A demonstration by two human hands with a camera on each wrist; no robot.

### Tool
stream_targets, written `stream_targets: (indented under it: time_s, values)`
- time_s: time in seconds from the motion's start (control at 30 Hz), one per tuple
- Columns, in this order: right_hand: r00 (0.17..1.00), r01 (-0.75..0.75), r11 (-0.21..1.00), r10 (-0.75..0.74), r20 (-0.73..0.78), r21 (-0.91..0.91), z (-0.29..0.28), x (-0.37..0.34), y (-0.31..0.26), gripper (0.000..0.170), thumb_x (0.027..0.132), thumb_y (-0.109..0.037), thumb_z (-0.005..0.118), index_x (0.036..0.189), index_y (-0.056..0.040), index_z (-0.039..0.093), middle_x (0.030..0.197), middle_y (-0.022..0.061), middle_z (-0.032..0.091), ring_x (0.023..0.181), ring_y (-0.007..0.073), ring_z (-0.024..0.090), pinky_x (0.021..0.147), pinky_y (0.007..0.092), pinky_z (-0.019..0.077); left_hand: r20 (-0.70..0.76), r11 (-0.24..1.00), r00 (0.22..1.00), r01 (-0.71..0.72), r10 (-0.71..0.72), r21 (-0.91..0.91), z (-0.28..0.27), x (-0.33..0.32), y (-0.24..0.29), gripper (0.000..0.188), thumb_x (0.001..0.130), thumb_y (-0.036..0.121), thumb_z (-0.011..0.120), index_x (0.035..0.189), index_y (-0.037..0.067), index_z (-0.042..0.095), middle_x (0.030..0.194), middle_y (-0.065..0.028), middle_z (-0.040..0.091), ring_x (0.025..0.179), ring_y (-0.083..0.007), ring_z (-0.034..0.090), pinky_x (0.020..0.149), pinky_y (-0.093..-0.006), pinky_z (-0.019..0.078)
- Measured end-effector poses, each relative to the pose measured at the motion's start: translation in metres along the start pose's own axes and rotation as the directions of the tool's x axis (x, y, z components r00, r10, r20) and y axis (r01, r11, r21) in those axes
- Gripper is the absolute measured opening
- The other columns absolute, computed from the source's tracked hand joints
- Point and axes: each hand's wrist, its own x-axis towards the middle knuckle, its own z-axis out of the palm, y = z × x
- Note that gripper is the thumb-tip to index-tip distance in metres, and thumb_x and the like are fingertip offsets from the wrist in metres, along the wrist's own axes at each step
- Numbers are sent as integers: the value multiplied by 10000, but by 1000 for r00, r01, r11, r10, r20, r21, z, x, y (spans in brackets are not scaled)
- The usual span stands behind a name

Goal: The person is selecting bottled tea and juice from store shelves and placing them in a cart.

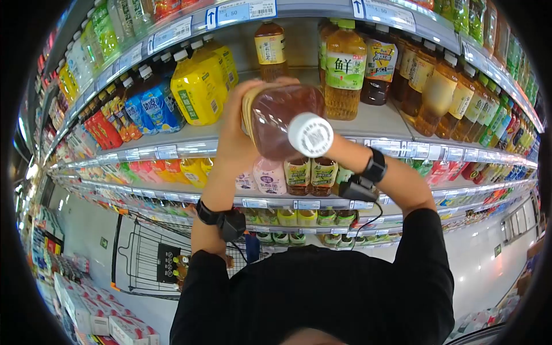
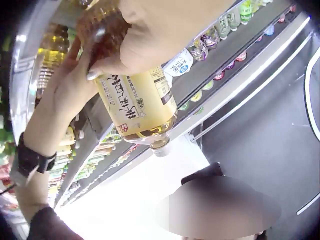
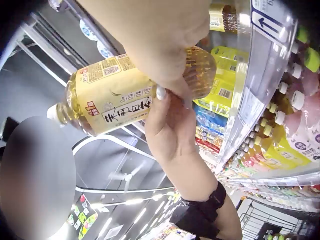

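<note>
L hand (image 1: 237,118) & R hand (image 2: 72,87) part-closed, fingers curled round btl (image 1: 282,123), cap twd person, by stocked shelf (image 1: 368,123); cart (image 1: 141,256) on shop flr (image 1: 89,230).

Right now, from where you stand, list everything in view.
Held bottle: one, amber-brown, pale yellow label, white cap, between both hands
Similar bottle: one, brown, yellow label, shelf beyond
Jugs: at least two, yellow, shelf, left
Blue bottles: at least two, farther left
Green-labelled bottle: one in front, amber, green cap, shelf, right
Other bottles: too many to count, mixed colours, shelves
Price tags: many, blue and white, shelf edges
Cart: one, black, floor, left
Boxes: several, white and red, lower left
Wrist straps: two, black
Sleeves: two, black
Left hand, right hand: gripping the held bottle
</note>
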Motion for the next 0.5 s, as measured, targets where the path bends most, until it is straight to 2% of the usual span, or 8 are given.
stream_targets:
  time_s: [0.03,0.07,0.1,0.17,0.2,0.27,0.33,0.5]
  values:
    - [997,81,996,-80,9,-44,3,6,-4,709,649,-206,792,1235,-21,440,1101,182,596,1017,318,606,885,373,468,8,1000,1000,14,-15,13,-5,5,-5,774,613,130,841,1272,57,443,1217,-119,517,1166,-245,503,983,-343,404]
    - [966,219,927,-250,-65,-303,7,10,-12,682,652,-235,796,1212,-26,466,1084,182,620,1003,344,620,871,385,481,14,999,1000,27,-28,27,-8,9,-9,780,608,127,845,1272,57,442,1215,-117,523,1165,-242,506,981,-341,409]
    - [979,142,937,-181,-95,-320,9,15,-8,675,656,-249,795,1202,-18,472,1081,188,627,1005,349,621,870,386,485,-38,977,987,-148,156,155,-7,12,-3,778,616,116,843,1278,58,439,1244,-113,526,1157,-232,518,977,-349,420]
    - [988,-67,882,-6,-153,-466,4,31,3,673,661,-284,791,1187,2,485,1072,210,640,1013,353,624,861,383,497,21,995,999,39,-37,-95,-12,28,-29,796,598,70,839,1282,35,434,1226,-108,560,1118,-215,551,951,-340,445]
    - [991,-76,844,5,-134,-532,1,39,10,723,609,-262,820,1189,6,483,1073,209,642,1006,334,631,849,369,505,96,977,990,119,-104,-174,-15,35,-31,804,589,55,839,1283,27,434,1209,-105,574,1106,-209,560,944,-334,450]
    - [967,-243,906,196,-165,-346,-4,50,32,717,535,-216,856,1145,-2,548,1044,168,661,966,282,648,831,352,512,215,889,944,312,-250,-335,-22,50,-49,708,627,-9,778,1261,26,466,1163,-101,609,1075,-212,583,929,-337,456]
    - [936,-349,892,316,-157,-287,-4,58,37,673,492,-174,870,1082,6,598,1025,147,665,936,249,650,813,337,515,279,857,923,359,-266,-369,-24,60,-55,544,712,6,715,1223,35,532,1147,-75,623,1060,-202,585,914,-340,459]
    - [861,-505,861,499,-97,-63,-12,78,60,567,483,-74,863,990,57,647,996,153,662,905,229,644,768,324,517,346,761,840,532,-418,-372,-30,77,-83,481,771,39,681,1229,60,536,1152,-59,621,1037,-187,585,897,-332,453]
